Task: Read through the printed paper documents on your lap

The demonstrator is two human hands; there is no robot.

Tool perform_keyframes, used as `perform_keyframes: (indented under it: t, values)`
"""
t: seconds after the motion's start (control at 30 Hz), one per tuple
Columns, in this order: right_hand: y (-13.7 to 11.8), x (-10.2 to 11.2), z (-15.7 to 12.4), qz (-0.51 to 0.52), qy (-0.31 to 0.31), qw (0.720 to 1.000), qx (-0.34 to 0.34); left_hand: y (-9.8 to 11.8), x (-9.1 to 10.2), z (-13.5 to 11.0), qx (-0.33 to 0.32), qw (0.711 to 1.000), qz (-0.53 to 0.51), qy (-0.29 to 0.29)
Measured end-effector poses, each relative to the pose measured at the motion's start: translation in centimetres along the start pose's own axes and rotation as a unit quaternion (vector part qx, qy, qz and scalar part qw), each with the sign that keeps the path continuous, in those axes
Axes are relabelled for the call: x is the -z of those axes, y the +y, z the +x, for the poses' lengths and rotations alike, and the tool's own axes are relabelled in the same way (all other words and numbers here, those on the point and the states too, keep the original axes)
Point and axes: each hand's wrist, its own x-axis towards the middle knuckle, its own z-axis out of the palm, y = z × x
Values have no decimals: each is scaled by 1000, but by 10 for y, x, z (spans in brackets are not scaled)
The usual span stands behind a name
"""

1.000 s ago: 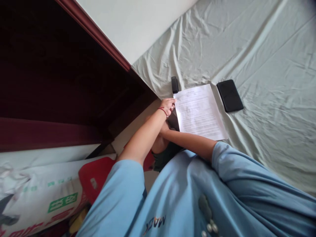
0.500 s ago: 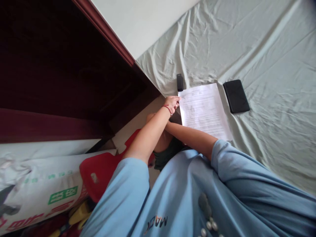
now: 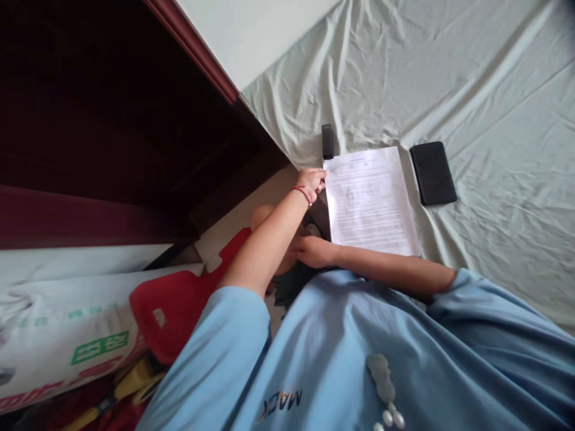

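Note:
A printed sheet of paper [image 3: 371, 200] lies on the light grey-green bed sheet. My left hand [image 3: 312, 181], with a red string bracelet at the wrist, pinches the paper's left edge near its upper corner. Below it, my right hand [image 3: 313, 250] is curled beside my left forearm, over my leg. Its fingertips are partly hidden, and I cannot make out what they hold, if anything. A small black device [image 3: 327, 142], perhaps a stapler, touches the paper's top left corner. To the right of the paper rests a flat black rectangular case [image 3: 433, 173].
The wrinkled sheet [image 3: 507, 120] spreads to the right and back. Dark red-brown furniture [image 3: 112, 120] stands at the left, against a white wall [image 3: 251, 36]. Lower left are a red plastic seat [image 3: 168, 308] and a white printed sack [image 3: 54, 323].
My right hand has drawn back toward my body and out from under my left forearm, so more of it shows. My left hand stays at the paper's edge. The view has shifted slightly.

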Motion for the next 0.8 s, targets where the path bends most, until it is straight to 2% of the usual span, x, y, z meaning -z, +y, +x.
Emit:
perform_keyframes:
  t: [0.07,0.1,0.17,0.23,0.27,0.33,0.4,0.5,0.57,0.67,0.8]
  values:
    - [2,6,-32,15,-36,999,-1,0,0,0,-1,1000,-4,2]
    - [4,12,-51,35,-29,999,7,0,0,0,-2,1000,-6,3]
    - [7,29,-94,65,30,997,-6,-1,0,1,-3,1000,-12,7]
    - [13,48,-135,97,101,989,-48,-2,1,2,-8,1000,-18,12]
    - [17,57,-153,101,158,980,-69,-3,2,3,-11,1000,-19,14]
    - [28,71,-183,76,275,953,-100,-6,3,6,-18,1000,-15,14]
    - [43,79,-205,35,391,910,-134,-8,4,9,-25,1000,-6,14]
    - [65,84,-221,45,509,847,-149,-10,3,11,-38,999,3,26]
    - [77,83,-221,37,552,823,-129,-9,2,10,-41,999,5,32]
    - [85,76,-207,-66,559,821,-95,-8,1,6,-35,999,8,32]
    - [86,63,-184,-169,496,852,-20,-8,2,6,-38,999,12,35]
